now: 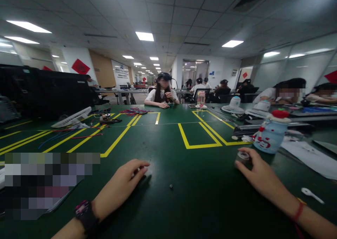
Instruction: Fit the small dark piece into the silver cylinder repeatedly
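My right hand (259, 170) grips a small grey cylinder (242, 157) with a pale ring-shaped top, between thumb and fingers just above the green table. My left hand (129, 179) rests at the table with loosely bent fingers, thumb and fingertips slightly apart, and nothing shows in it. Between the hands, nearer the left one, a tiny dark metal nut-like piece (171, 186) lies on the tabletop. Beyond my right hand stands a light blue snowman-patterned bottle (271, 132) with a red top.
Yellow tape lines (204, 146) mark the green table (158, 211). Bundled wires (135, 111) and a white fan part (72, 117) lie at the back left. Right are white fans (233, 105), paper (310, 156) and a white spoon-like piece (312, 194). A person (163, 91) sits opposite.
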`<state>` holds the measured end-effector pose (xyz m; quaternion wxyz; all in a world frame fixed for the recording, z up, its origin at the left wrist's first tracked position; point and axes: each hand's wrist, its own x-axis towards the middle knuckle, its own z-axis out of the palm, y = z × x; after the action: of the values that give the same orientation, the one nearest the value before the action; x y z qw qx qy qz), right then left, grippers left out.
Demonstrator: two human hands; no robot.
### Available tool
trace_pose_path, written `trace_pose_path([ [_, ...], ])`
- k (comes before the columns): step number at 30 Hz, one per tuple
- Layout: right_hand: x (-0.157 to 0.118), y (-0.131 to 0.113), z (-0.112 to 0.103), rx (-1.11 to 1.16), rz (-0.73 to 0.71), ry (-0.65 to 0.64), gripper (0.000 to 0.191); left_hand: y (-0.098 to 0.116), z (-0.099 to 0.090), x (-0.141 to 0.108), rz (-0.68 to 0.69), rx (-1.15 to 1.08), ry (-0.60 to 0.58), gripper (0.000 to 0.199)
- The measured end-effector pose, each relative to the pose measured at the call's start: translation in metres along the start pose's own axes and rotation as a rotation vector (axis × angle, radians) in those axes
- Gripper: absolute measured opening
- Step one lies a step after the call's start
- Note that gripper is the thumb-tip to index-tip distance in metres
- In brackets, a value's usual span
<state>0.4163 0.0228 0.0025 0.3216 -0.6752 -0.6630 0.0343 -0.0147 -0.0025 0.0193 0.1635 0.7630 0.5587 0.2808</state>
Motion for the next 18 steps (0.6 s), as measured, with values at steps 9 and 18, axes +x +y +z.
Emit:
trace_pose_path([
  [9, -0.004, 0.009, -0.016, -0.43, -0.173, 0.247, 0.062, -0.011, 0.005, 0.012, -0.132, -0.05, 0.087, 0.037],
  [18, -0.034, -0.167, 0.067, 0.159, -0.679, -0.465, 0.017, -0.013, 0.006, 0.009, -0.122, -0.034, 0.088, 0.034],
])
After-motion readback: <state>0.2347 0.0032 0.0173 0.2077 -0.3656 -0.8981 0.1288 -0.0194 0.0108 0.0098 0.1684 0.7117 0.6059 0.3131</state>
